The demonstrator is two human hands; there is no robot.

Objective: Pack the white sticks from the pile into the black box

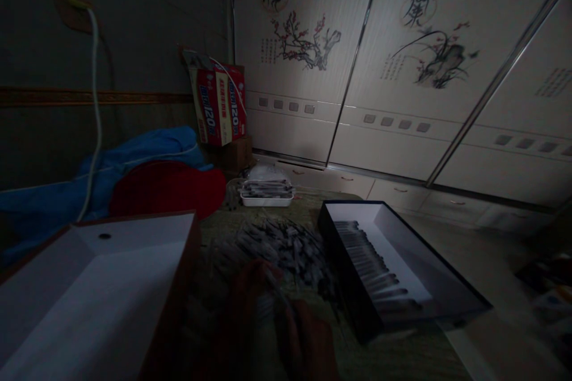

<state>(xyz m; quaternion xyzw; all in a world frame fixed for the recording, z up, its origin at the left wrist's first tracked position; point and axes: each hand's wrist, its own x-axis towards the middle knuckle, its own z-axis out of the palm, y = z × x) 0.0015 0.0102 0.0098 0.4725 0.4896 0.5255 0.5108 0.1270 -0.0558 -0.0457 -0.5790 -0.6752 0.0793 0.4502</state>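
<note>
Both hands sit low in the middle of the frame, in deep shadow. The right hand [308, 342] has its fingers closed narrowly on 1 thin pale stick [277, 290], which slants up toward the left hand [249, 293]. That hand is curled just beside it, but I cannot tell its grip in the dark.

Just above the hands, at mid-frame, lies 1 loose pile of sticks [286, 247], too many to count. To the right of it, 1 black box [447, 286] with a white lining holds 1 row of the same sticks along its left wall. At lower left stands 1 bigger brown box [102, 286], also white inside. Behind the pile, 1 white tray [267, 201] carries more sticks. Further back on the left are 1 red carton [220, 106], 1 blue cloth [147, 146], 1 red cloth [170, 186] and 1 white cable [96, 107].
</note>
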